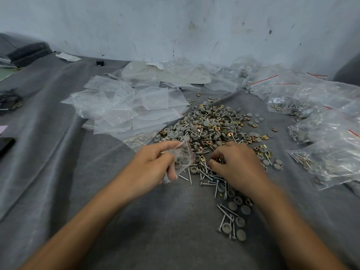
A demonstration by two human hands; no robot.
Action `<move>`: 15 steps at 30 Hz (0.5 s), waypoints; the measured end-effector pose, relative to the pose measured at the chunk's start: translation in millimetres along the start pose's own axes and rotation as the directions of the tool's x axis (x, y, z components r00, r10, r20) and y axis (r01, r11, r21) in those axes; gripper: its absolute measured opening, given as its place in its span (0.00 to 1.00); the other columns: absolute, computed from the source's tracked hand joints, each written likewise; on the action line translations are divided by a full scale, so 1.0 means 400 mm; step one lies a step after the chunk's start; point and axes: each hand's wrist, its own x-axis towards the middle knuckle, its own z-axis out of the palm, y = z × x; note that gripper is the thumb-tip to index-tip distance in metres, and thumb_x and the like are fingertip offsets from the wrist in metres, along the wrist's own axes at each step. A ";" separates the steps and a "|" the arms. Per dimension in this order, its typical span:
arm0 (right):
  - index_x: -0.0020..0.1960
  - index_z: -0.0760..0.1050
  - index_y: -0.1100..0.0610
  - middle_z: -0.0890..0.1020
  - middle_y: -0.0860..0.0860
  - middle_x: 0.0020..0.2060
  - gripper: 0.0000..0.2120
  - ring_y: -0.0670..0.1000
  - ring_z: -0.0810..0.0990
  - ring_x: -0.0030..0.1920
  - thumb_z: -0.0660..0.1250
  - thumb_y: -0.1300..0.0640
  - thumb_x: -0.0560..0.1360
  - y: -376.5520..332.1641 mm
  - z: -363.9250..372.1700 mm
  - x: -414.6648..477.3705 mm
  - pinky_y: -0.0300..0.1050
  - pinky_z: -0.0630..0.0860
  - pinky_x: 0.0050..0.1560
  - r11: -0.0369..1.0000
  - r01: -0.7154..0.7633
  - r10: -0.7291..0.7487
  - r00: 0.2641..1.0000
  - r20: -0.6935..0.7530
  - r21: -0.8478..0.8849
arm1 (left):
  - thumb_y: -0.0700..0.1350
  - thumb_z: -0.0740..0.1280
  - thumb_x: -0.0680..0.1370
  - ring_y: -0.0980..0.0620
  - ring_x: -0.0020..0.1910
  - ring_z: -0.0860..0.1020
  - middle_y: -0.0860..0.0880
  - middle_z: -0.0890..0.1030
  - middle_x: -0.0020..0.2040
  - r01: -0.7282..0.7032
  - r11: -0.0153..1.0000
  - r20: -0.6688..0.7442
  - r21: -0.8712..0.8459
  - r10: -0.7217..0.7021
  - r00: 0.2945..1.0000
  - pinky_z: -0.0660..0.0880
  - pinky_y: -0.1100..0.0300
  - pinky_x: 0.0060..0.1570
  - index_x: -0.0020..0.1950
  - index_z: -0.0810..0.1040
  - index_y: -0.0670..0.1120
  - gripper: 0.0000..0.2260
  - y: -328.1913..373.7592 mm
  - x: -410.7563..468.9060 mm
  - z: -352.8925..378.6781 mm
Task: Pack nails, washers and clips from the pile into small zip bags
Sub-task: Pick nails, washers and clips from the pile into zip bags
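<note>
A pile of grey round washers, gold square clips and silver nails (214,129) lies on the grey cloth (78,172). My left hand (153,164) holds a small clear zip bag (183,158) with a red seal line at the pile's near left edge; several grey washers sit inside it. My right hand (235,164) is over the near part of the pile with fingers curled, pinching small gold clips at its fingertips. More nails and washers (231,215) trail toward me below the right wrist.
Empty zip bags (124,108) are heaped at the back left of the pile. Filled bags (319,137) lie stacked on the right. A dark phone (5,145) sits at the left edge. A scuffed wall (175,26) closes the back.
</note>
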 end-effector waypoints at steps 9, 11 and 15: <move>0.45 0.74 0.46 0.76 0.41 0.43 0.05 0.49 0.74 0.50 0.70 0.50 0.77 -0.003 0.011 -0.005 0.48 0.69 0.49 0.996 0.034 -0.031 0.999 -0.045 0.083 | 0.39 0.59 0.82 0.54 0.29 0.72 0.47 0.82 0.32 0.023 1.000 -0.011 0.006 -0.023 1.000 0.71 0.65 0.30 0.61 0.79 0.60 0.18 -0.009 0.003 -0.006; 0.46 0.75 0.47 0.78 0.41 0.41 0.04 0.46 0.77 0.46 0.70 0.52 0.77 -0.001 0.007 -0.006 0.47 0.75 0.45 0.984 0.040 -0.021 0.994 -0.112 0.172 | 0.39 0.59 0.82 0.55 0.29 0.72 0.47 0.82 0.32 0.017 1.000 -0.011 -0.002 -0.017 1.000 0.71 0.65 0.30 0.59 0.80 0.61 0.18 -0.007 0.003 -0.006; 0.45 0.76 0.46 0.80 0.42 0.37 0.06 0.41 0.79 0.40 0.72 0.56 0.76 0.000 -0.011 -0.013 0.37 0.73 0.36 0.856 0.032 0.059 0.986 -0.158 0.516 | 0.47 0.59 0.75 0.56 0.28 0.72 0.47 0.82 0.32 0.002 1.000 -0.001 -0.020 -0.002 1.000 0.71 0.64 0.30 0.52 0.81 0.71 0.20 0.001 0.002 -0.001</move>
